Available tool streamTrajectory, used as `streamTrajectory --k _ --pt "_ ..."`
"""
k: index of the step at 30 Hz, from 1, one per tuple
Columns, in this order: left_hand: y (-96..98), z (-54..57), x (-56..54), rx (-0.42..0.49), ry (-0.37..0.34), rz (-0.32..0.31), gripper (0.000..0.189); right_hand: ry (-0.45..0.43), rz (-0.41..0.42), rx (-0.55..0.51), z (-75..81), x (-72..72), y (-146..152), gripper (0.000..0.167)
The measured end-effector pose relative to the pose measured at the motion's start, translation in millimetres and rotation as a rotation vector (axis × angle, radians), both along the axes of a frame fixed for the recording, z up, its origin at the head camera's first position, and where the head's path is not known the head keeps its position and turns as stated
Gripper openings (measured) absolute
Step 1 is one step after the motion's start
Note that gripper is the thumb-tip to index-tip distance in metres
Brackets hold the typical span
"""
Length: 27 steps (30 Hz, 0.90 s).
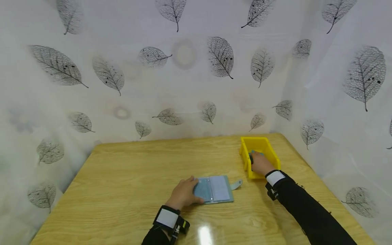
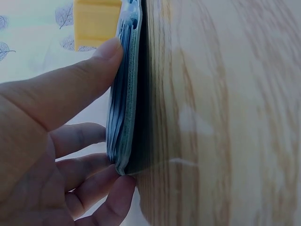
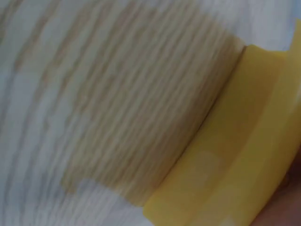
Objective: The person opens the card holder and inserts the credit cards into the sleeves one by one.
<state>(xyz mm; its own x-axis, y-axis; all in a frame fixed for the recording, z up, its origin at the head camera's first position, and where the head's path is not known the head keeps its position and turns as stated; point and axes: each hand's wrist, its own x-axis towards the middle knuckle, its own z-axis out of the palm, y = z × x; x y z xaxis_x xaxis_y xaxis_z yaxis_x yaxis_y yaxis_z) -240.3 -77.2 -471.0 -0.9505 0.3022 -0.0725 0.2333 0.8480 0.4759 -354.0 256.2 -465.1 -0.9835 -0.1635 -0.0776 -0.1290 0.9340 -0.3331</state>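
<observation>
A small light-blue ring-binder notebook (image 1: 219,189) lies open on the table, its snap strap (image 1: 236,184) sticking out to the right. My left hand (image 1: 183,194) holds its left side; in the left wrist view the thumb (image 2: 89,77) lies against the page edges and curled fingers touch the cover's corner. My right hand (image 1: 261,164) reaches into a yellow bin (image 1: 256,140) at the right. Something blue and something dark show by its fingers, mostly hidden. Whether the fingers grip them cannot be told. The right wrist view shows mainly the bin's outer wall (image 3: 225,141).
The wooden table (image 1: 137,170) extends left of and behind the notebook. A white curtain (image 1: 190,85) printed with leaves hangs along its back and sides. The bin stands near the table's far right corner, its walls around my right hand.
</observation>
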Motion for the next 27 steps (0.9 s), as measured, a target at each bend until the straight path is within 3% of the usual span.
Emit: streamTrajectory --k 5,12,20,27 --pt "1.0 -1.2 1.5 0.006 0.005 0.0 0.082 -0.05 0.012 0.014 1.1 -0.2 1.7 0.056" --pt "0.7 0.9 1.9 0.002 0.007 0.012 0.081 0.022 -0.02 0.118 5.9 2.2 -1.8 0.014" --pt "1.6 0.6 3.4 0.008 -0.001 0.011 0.081 0.088 0.054 0.199 15.3 17.2 0.4 0.025" --pt "0.3 0.5 4.2 0.017 0.019 0.005 0.081 0.126 0.092 0.246 27.8 20.3 4.8 0.017"
